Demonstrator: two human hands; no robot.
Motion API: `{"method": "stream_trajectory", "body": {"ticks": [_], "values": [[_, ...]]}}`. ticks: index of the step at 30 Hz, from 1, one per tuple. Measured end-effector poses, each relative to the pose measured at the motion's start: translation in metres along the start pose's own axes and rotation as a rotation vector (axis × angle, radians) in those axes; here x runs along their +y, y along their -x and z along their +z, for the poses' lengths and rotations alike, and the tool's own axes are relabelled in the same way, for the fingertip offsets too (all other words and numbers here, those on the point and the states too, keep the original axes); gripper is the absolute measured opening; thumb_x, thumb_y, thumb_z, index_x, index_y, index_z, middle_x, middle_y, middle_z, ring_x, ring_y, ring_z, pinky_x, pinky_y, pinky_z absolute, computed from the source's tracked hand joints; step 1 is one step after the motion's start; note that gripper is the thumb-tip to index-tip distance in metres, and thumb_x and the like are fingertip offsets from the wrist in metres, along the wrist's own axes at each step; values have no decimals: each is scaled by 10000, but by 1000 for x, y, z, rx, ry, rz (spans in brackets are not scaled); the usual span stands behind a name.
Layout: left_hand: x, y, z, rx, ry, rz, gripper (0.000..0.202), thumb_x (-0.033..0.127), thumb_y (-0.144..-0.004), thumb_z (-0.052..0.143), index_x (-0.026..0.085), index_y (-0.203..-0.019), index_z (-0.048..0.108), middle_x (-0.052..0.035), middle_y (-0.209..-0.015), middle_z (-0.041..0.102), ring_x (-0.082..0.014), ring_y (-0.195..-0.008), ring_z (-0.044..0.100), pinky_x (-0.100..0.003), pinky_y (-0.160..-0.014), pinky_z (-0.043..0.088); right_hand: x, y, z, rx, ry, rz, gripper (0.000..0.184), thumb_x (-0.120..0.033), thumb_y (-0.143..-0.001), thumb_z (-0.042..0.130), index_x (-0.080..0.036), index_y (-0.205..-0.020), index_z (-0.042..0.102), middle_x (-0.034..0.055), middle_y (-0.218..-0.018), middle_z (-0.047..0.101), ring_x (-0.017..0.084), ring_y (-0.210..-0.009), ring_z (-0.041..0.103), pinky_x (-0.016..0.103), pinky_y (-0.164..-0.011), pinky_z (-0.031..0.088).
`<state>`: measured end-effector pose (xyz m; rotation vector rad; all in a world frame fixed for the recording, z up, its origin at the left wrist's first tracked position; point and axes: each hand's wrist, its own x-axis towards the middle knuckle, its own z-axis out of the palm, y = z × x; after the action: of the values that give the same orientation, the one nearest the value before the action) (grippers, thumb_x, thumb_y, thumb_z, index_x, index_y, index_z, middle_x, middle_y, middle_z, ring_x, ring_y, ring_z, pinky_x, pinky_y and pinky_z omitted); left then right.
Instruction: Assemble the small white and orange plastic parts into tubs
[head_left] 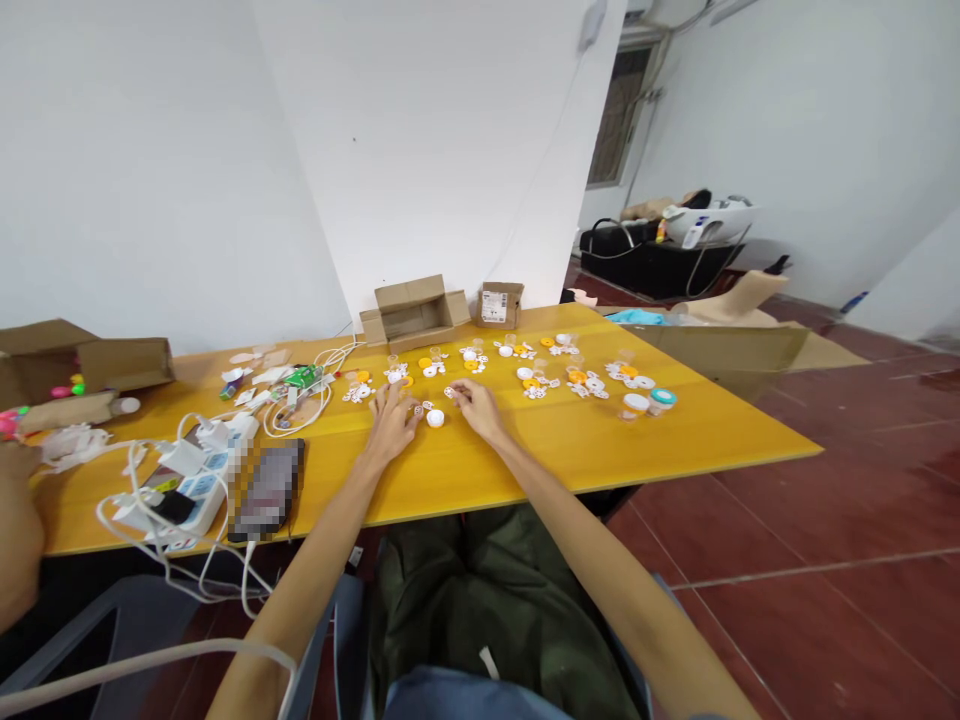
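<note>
My left hand (394, 425) rests on the yellow table (600, 445) with its fingers bent and apart. By its thumb and fingertip is a small white flat piece with dark marks (418, 410); whether it is gripped is unclear. Between my hands sits a round white cap (435, 418). A pinch of my right hand (478, 408) has closed on another small white marked piece (448, 393). Beyond the hands lie several groups of white pieces with orange discs (530, 384) and clear cups (565, 340).
Two clear jars, one with a white lid (635, 402) and one teal-lidded (663, 398), stand to the right. Cardboard boxes (416, 315) are at the wall. Cables, a power strip (221, 475) and a phone (268, 490) crowd the left. Another person's arm (16, 535) shows far left.
</note>
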<state>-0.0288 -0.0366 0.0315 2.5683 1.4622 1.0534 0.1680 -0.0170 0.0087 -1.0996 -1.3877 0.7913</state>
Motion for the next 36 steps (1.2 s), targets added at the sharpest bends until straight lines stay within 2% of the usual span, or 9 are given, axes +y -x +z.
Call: {"method": "stream_trajectory", "body": {"ticks": [3,6,11,14,17,20,25,29,36], "values": [[1,-1,-1,2,12,-11,48,213,-831,658,240,-851,691,-101,-1276,592,-343,-1223,448,-526,-1001,395,1,-1,-1,-11,-62,23,46,-262,-775,659,-226,-800,672,-2,-801,723,161,-633,645,317,-704,550],[1,-2,-1,12,30,-14,34,213,-818,675,245,-809,678,-91,-1147,621,-324,-1142,487,-500,-959,419,0,-1,-1,-34,-103,23,103,-323,-755,693,-228,-788,669,-7,-758,713,164,-633,646,308,-678,545],[3,-4,-3,101,84,-5,67,218,-815,682,248,-757,667,-77,-1018,650,-305,-1075,526,-477,-954,433,-4,0,-1,-65,-163,25,142,-347,-717,710,-225,-780,676,-8,-761,717,166,-667,658,305,-691,552],[7,-8,-3,156,208,-19,97,239,-836,653,242,-739,646,-49,-866,665,-261,-951,575,-417,-903,465,-7,1,-1,-77,-214,34,155,-317,-678,727,-225,-793,681,-7,-779,718,171,-725,671,305,-727,558],[10,-15,-1,171,397,-54,121,284,-846,631,230,-737,632,-11,-745,659,-199,-764,594,-337,-773,493,-9,2,0,-76,-264,57,180,-313,-658,745,-226,-804,685,-3,-780,712,175,-753,672,313,-754,565],[15,-25,5,169,534,-103,142,333,-818,652,219,-735,643,7,-686,658,-164,-662,594,-288,-667,485,-9,2,0,-90,-324,71,219,-343,-651,770,-226,-817,686,4,-782,712,176,-746,674,327,-764,572],[22,-40,17,166,705,-180,154,342,-769,687,200,-724,648,2,-693,688,-161,-657,646,-271,-628,511,-10,2,-1,-80,-392,81,296,-396,-619,805,-219,-821,681,16,-797,721,170,-718,670,334,-744,573],[23,-42,24,134,756,-217,125,313,-757,696,196,-720,673,-9,-703,717,-165,-645,667,-273,-603,538,-12,3,-1,-80,-392,78,288,-408,-623,807,-223,-801,678,16,-786,719,174,-721,670,343,-761,575],[22,-40,26,115,809,-248,130,316,-758,714,188,-776,722,-29,-775,761,-194,-731,720,-305,-681,575,-17,5,0,-107,-372,69,299,-436,-591,818,-224,-752,683,4,-732,714,175,-667,656,355,-753,580]]}}
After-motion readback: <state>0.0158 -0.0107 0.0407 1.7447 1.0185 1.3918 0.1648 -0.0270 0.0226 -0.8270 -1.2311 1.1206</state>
